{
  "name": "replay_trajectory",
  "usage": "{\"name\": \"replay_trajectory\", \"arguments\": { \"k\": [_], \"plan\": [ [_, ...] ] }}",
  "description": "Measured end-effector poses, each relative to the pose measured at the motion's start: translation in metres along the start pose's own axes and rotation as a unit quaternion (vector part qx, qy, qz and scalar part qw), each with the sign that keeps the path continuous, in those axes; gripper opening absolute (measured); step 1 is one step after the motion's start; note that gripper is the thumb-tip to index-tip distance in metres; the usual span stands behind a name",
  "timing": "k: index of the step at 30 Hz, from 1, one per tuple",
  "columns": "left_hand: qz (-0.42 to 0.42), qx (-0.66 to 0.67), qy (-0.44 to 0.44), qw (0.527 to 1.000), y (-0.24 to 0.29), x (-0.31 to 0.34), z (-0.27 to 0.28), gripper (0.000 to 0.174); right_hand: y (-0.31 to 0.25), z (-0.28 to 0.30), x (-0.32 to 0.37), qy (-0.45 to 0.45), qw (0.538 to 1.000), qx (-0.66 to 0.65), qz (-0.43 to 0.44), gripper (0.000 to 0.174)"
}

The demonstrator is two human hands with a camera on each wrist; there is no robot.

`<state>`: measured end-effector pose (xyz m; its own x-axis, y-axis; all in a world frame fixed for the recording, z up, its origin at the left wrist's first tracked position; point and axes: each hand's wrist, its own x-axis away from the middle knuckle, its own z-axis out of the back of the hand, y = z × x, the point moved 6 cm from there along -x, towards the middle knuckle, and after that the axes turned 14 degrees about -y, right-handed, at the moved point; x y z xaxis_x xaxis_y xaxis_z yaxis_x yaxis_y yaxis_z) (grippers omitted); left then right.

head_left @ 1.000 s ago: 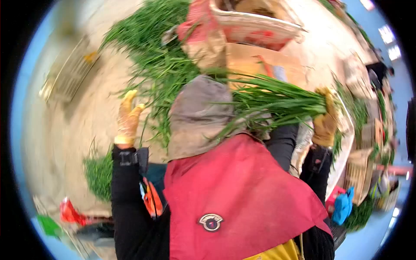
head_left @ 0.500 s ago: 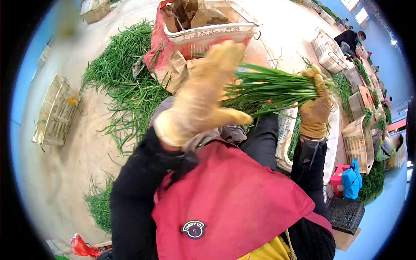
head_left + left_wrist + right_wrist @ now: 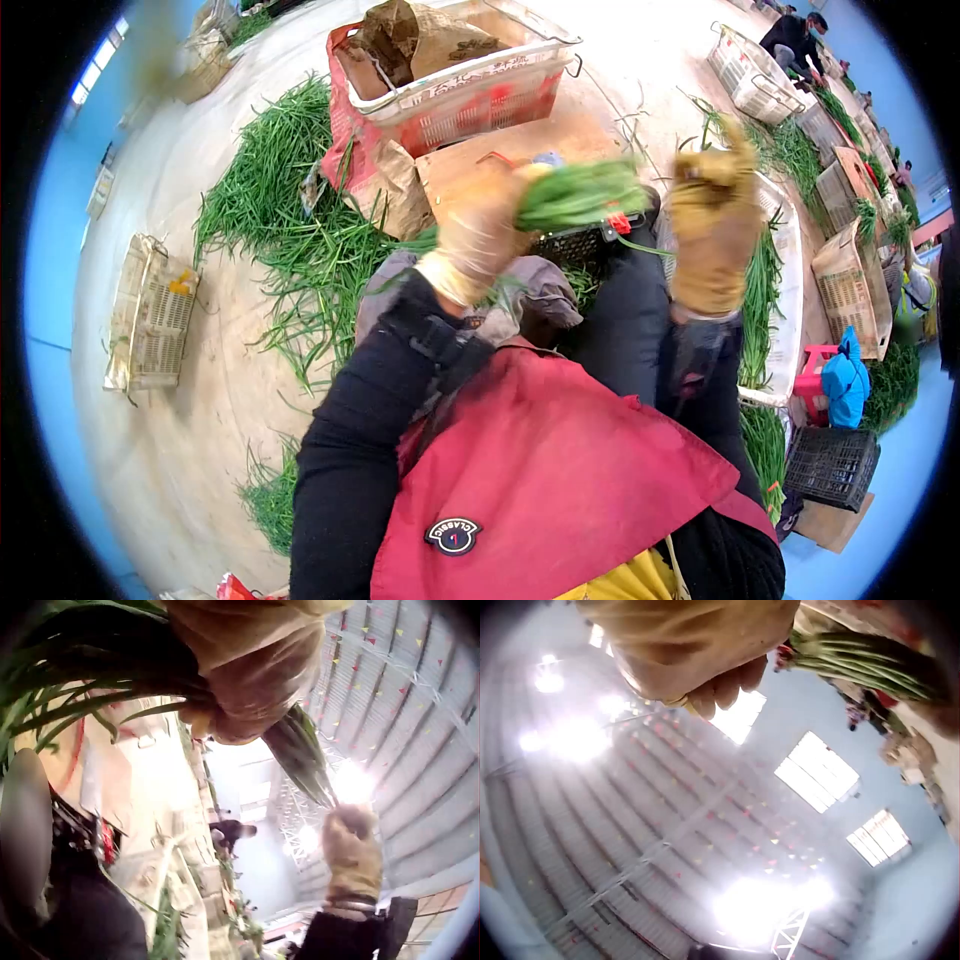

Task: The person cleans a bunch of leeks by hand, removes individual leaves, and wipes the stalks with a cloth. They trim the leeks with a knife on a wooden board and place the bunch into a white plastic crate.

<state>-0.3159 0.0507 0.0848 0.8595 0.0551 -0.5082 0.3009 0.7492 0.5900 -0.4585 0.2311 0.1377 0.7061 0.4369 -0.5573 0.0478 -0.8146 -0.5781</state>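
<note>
My gloved left hand [image 3: 478, 235] grips a bunch of green chives [image 3: 588, 195] in the head view, held crosswise above my lap and blurred by motion. The stem ends point toward my gloved right hand [image 3: 715, 220], which is raised just to the right of them. In the left wrist view the leaves [image 3: 97, 667] trail off to the left and the stems [image 3: 300, 754] stick out past the fist. Curled fingers [image 3: 731, 686] of the right hand show in the right wrist view, with no bunch in them; the same chives [image 3: 862, 664] appear beyond.
A large heap of loose chives [image 3: 275, 190] lies on the floor ahead left. Before me are a white crate [image 3: 480, 95] in red cloth and a board [image 3: 440, 170]. A white tray [image 3: 785, 330] with chives stands at my right, another crate [image 3: 150, 320] far left.
The bunch has passed from my right hand to my left. My left hand, spread and bare a half second ago, came down around it; the right stays at the right side.
</note>
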Motion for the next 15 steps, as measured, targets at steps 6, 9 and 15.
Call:
{"name": "replay_trajectory", "arguments": {
  "k": [6,9,15],
  "plan": [
    [0.166,-0.17,-0.063,0.969,-0.082,-0.02,0.038,0.043,-0.008,0.067,-0.011,0.025,0.972,0.233,-0.016,0.032],
    [0.184,-0.265,-0.129,0.938,-0.124,-0.04,0.021,0.045,0.025,0.108,-0.006,0.062,0.986,0.128,-0.089,0.029],
    [0.233,-0.16,-0.185,0.941,-0.193,-0.071,-0.032,0.053,0.064,0.18,-0.01,0.097,0.966,0.156,-0.181,0.027]
  ]
}}
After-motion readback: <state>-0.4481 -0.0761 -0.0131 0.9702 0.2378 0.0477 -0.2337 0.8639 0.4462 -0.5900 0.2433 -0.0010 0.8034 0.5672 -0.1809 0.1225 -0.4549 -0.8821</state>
